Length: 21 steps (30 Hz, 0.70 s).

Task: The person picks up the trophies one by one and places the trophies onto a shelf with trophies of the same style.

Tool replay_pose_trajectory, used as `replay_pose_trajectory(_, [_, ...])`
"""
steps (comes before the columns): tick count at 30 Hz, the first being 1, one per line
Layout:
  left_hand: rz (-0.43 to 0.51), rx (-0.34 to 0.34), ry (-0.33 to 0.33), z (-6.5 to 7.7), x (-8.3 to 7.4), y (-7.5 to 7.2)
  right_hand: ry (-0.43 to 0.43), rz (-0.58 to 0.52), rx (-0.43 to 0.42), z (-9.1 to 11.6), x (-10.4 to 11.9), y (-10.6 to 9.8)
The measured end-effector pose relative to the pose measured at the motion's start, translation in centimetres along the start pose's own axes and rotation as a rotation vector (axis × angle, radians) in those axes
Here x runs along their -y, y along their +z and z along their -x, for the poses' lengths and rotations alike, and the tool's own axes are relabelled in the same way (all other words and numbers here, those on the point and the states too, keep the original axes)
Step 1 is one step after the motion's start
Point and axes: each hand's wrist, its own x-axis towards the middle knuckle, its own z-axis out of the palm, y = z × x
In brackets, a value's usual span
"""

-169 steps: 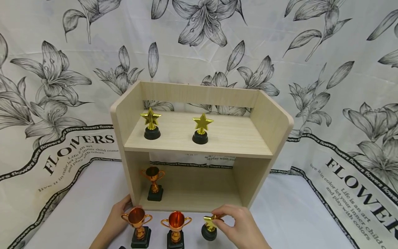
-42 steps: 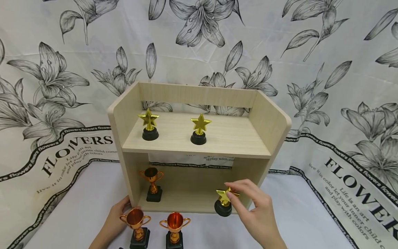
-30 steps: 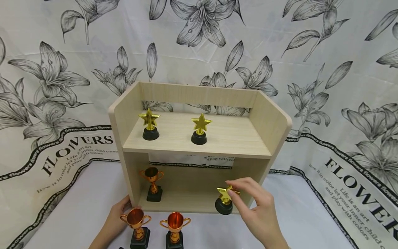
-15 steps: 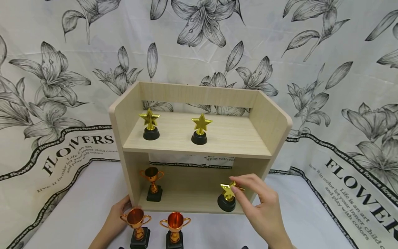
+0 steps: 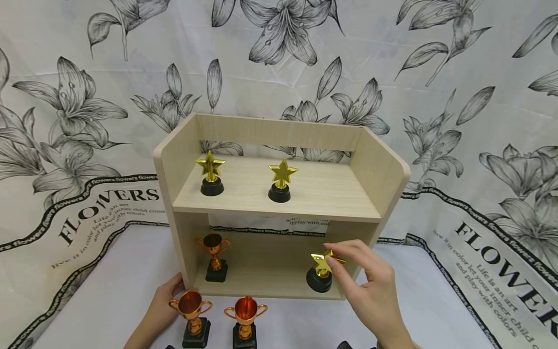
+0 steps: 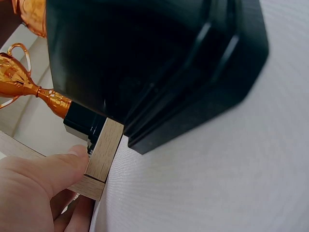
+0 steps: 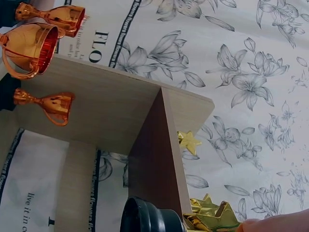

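Note:
My right hand (image 5: 370, 288) pinches the gold star of a small star trophy (image 5: 319, 280) between thumb and fingers. Its round black base, tilted, hangs at the front right of the lower compartment of a pale wooden shelf (image 5: 327, 186). In the right wrist view the trophy (image 7: 152, 220) appears at the bottom, a fingertip touching its star. My left hand (image 5: 162, 303) grips the shelf's lower left front corner, partly hidden behind a bronze cup trophy (image 5: 192, 308). The left wrist view has the thumb of that hand (image 6: 43, 181) on the wooden panel (image 6: 104, 154), other fingers curled beneath.
Two star trophies, a left one (image 5: 211, 186) and a middle one (image 5: 280, 193), stand on the upper board. A cup trophy (image 5: 216, 271) is inside the lower compartment at left. Another cup trophy (image 5: 245, 312) stands on the white cloth (image 5: 296, 325) in front. Flowered fabric (image 5: 279, 87) hangs behind.
My right hand has lifted the star trophy from the cloth and carried it up and right to the lower compartment. Lately it has risen slightly further. The left hand stays put.

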Motion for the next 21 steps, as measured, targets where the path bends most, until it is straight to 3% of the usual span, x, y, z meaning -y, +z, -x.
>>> replay_pose_trajectory(21, [-0.017,-0.011,0.012,-0.02,0.39,-0.12,-0.006,-0.014,-0.009,-0.99,-0.04,-0.39])
